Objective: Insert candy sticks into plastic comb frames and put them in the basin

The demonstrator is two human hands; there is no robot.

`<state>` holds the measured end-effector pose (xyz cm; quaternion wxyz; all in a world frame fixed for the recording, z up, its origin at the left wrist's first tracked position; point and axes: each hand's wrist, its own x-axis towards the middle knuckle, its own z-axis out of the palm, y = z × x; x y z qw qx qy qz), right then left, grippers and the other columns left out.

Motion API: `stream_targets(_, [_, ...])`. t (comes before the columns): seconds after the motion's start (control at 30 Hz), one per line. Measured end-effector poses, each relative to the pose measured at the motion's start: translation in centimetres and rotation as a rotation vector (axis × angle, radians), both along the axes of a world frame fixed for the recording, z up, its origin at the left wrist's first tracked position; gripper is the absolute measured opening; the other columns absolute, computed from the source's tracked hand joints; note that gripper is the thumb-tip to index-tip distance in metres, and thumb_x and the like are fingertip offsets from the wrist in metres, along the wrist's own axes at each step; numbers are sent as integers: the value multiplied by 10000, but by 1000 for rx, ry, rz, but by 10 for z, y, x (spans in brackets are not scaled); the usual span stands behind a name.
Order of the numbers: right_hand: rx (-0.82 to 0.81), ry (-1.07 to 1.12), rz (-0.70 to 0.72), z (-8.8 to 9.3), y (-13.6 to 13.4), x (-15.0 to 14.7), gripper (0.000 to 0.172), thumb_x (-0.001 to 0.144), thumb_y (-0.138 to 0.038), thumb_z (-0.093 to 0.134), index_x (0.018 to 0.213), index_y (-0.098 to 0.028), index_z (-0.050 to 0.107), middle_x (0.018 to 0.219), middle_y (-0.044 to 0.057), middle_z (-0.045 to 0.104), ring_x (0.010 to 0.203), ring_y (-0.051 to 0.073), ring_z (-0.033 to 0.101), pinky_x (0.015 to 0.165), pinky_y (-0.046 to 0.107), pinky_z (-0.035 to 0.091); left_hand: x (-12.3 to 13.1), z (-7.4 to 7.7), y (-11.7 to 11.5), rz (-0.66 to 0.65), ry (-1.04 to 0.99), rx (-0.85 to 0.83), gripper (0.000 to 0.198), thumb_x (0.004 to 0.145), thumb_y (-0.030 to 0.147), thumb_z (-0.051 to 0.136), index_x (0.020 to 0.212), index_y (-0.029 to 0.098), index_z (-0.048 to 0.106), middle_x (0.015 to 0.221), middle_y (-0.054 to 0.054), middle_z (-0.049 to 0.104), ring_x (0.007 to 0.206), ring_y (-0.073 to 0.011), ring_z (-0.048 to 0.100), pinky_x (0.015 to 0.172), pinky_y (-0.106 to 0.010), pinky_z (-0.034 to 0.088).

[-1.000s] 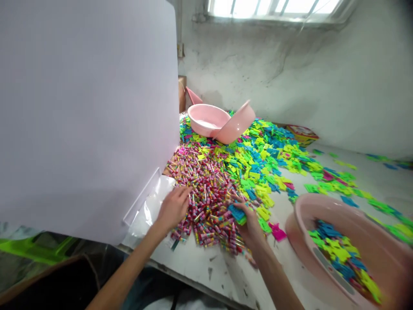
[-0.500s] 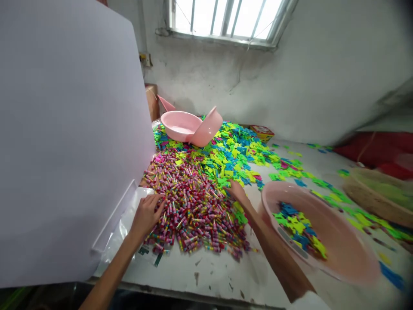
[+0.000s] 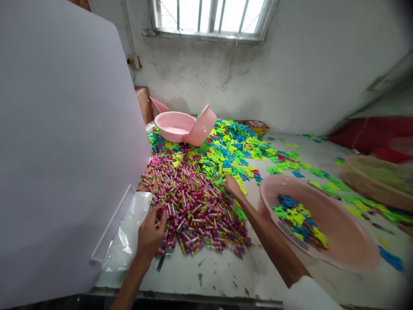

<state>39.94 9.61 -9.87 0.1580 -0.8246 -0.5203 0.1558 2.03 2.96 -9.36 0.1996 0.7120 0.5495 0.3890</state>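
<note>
On the white tabletop point(image 3: 206, 280) | our left hand point(image 3: 150, 234): fingers point(image 3: 162, 217) curled, seemingly pinching one striped tube from the heap point(image 3: 193, 206), hard to tell | our right hand point(image 3: 231, 186): fingers pressed together, tips low against the neon plastic pieces point(image 3: 227, 165) | pink basin point(image 3: 318, 224) just beside

Two bare hands, left hand point(image 3: 150, 234) and right hand point(image 3: 232, 187), on slim bare forearms, left forearm point(image 3: 129, 280) and right forearm point(image 3: 271, 241). Right arm wears a loose white fabric sleeve point(image 3: 308, 295), cut off by the bottom frame edge. Its cuff looks plain, with no visible markings. Slim build overall.
</note>
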Motion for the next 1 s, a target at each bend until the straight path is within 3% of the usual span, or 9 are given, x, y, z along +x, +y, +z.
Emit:
stream_targets(0.17, [65,57,0,3,-12,4,292,943,-347,612,1164,-155,612,1193,86,620,1046,230,621,904,446,523,11,-5,-9,-19,-68,-58,290,935,455,488,1070,217,586,900,-41,699,780,-201,673,685,-301,520])
stream_targets(0.33, [222,172,66,21,-24,-9,236,895,-313,661,1073,-159,667,1180,103,654,1113,260,599,995,467,446,16,-10,-24,-6,-78,-29,297,977,373,343,1031,193,573,929,-92,699,830,-245,680,763,-380,516])
stream_targets(0.43, [286,295,188,41,-35,-32,186,816,-286,716,979,-196,722,1103,88,707,1094,301,615,984,438,439,27,4,-26,-35,-70,-26,284,964,386,388,1053,199,583,966,-91,700,830,-234,676,784,-369,508])
stream_targets(0.57, [235,509,469,71,-55,-75,178,772,-327,739,934,-253,754,993,10,739,975,266,666,898,378,494,47,37,-14,-171,-42,-116,311,916,439,541,1154,249,607,870,-3,697,727,-172,649,724,-282,486])
stream_targets(0.7, [184,740,648,91,-72,-112,215,756,-363,760,943,-257,765,974,-5,739,941,237,669,858,338,506,53,61,-3,-348,-102,-211,257,905,436,567,982,227,694,808,18,690,720,-147,618,707,-244,447])
stream_targets(0.8, [319,985,490,93,-80,-132,193,772,-374,755,923,-253,763,959,-1,735,975,222,661,868,317,499,49,64,-6,-340,-258,-284,246,853,433,636,831,196,699,702,34,639,651,-120,560,620,-215,406])
stream_targets(0.9, [405,1212,292,86,-87,-149,222,781,-413,746,941,-260,756,915,6,732,949,213,669,792,297,521,46,60,-17,-182,-587,-390,280,789,453,699,768,181,633,541,76,459,489,-78,401,476,-194,317])
stream_targets(1.0, [446,1322,219,78,-96,-166,290,757,-428,764,998,-268,749,870,15,730,960,230,666,825,331,525,50,58,-31,-30,-870,-478,323,826,510,642,812,214,516,487,122,250,400,-67,210,375,-183,215])
